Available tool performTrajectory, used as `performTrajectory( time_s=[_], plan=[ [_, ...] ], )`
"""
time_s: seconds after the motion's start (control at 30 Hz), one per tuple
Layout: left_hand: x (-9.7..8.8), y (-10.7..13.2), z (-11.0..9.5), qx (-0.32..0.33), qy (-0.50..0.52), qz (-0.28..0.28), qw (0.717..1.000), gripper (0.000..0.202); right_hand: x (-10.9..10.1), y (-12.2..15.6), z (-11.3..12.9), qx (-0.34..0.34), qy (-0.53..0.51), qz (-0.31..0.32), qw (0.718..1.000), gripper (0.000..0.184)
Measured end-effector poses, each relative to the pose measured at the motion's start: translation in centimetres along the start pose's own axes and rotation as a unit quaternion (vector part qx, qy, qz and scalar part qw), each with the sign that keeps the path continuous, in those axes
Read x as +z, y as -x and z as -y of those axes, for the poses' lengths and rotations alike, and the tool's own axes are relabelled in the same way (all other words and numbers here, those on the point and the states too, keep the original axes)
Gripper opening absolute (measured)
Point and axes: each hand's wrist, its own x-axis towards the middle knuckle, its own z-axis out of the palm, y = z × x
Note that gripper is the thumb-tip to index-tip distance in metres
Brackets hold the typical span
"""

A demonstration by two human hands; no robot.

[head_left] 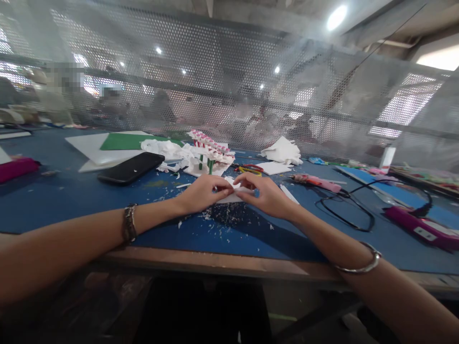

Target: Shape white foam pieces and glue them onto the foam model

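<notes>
My left hand and my right hand meet over the blue table mat, both pinching a small white piece of paper or foam between the fingers. The piece lies low over the mat, with white scraps scattered beneath it. Just behind my hands stands a small white model with pink tops and green posts.
A black phone lies at left, beside white and green sheets. Scissors with red and yellow handles, a pink glue gun with black cable, crumpled white paper and a perforated screen stand behind.
</notes>
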Motion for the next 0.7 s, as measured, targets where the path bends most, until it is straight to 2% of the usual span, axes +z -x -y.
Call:
performTrajectory(
  time_s=[0.13, 0.33, 0.57, 0.7],
  plan=[
    [-0.14, -0.13, 0.01, -0.038, 0.049, -0.032, 0.998, 0.02, -0.09, 0.02, -0.03, 0.027, -0.044, -0.024, 0.998, 0.017],
    [-0.18, -0.04, -0.39, -0.029, 0.098, 0.007, 0.995, 0.023, 0.25, -0.17, 0.35, 0.038, -0.066, -0.051, 0.996, 0.012],
    [-0.32, -0.29, 0.0, -0.072, 0.187, 0.039, 0.979, 0.024, 0.23, -0.12, 0.63, 0.004, -0.084, -0.07, 0.994, 0.01],
    [-0.42, -0.35, -0.25, -0.074, 0.2, 0.035, 0.976, 0.022, 0.22, -0.09, 0.89, 0.013, -0.095, -0.076, 0.993, 0.013]
  ],
)
